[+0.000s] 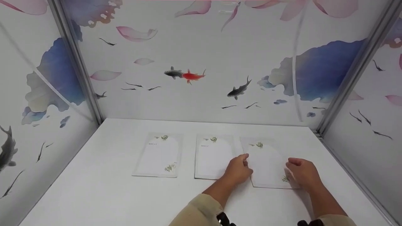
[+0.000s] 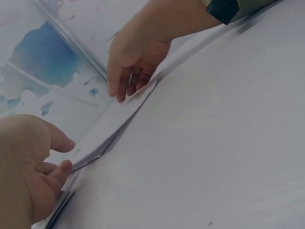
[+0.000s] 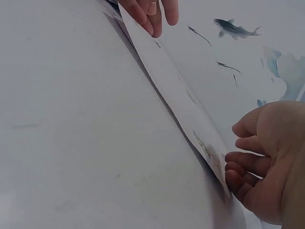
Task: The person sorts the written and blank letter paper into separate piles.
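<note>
Three pale notepads with small green plant prints lie in a row in the head view: the left notepad [image 1: 160,158], the middle notepad [image 1: 212,161] and the right notepad [image 1: 267,166]. Both hands are at the right notepad's sides. My left hand [image 1: 237,171] touches its left edge, partly covering the middle notepad's lower right corner. At the right edge is my right hand [image 1: 304,174], its fingers loosely bent against the side. In the left wrist view, the left hand [image 2: 31,162] has its fingers apart beside the notepad's corner. The right wrist view shows the right hand [image 3: 267,162] along the edge.
A white table [image 1: 103,194] carries the notepads. White panels printed with fish, petals and blue leaves enclose it: a back panel [image 1: 201,103], a left panel [image 1: 19,78] and a right panel [image 1: 373,150]. Grey metal posts [image 1: 78,62] stand at the corners.
</note>
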A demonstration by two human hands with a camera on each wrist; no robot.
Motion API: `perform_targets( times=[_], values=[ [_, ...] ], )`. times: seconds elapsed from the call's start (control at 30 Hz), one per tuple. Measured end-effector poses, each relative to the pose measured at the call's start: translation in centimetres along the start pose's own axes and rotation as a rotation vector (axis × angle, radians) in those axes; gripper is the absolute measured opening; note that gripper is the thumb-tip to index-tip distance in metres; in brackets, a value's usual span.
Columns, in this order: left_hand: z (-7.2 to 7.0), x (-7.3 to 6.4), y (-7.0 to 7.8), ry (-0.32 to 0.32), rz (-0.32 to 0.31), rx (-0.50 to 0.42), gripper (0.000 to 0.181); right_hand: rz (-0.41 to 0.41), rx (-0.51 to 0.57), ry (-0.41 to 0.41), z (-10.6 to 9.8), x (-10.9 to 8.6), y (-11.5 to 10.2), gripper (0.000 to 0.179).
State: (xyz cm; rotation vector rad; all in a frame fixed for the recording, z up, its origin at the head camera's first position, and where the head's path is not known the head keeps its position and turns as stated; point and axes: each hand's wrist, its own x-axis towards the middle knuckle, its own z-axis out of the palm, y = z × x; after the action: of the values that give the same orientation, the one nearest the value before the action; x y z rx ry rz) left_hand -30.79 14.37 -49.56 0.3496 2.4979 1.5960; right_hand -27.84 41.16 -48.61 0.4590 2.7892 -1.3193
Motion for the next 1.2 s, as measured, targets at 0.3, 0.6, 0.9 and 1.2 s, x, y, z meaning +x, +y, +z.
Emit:
perform_targets(
  times=[0.3,0.6,0.9,1.2],
  values=[
    [-0.2,-0.1,0.0,0.004,0.022,-0.041,0.062,-0.019,0.013,0.027,-0.2,0.1,0.0,0.063],
    [-2.1,-0.4,0.0,0.017,0.032,-0.019,0.060,-0.054,0.133,0.044,2.1,0.0,-2.8,0.059],
    [-6.5,-0.3,-1.5,0.078,0.063,0.032,0.062,-0.220,0.049,0.004,5.9,0.6,-6.2,0.057],
    [-11.8,-0.6,-3.6,0.146,0.062,0.053,0.063,-0.277,0.077,-0.017,8.8,0.6,-8.7,0.059]
  ],
)
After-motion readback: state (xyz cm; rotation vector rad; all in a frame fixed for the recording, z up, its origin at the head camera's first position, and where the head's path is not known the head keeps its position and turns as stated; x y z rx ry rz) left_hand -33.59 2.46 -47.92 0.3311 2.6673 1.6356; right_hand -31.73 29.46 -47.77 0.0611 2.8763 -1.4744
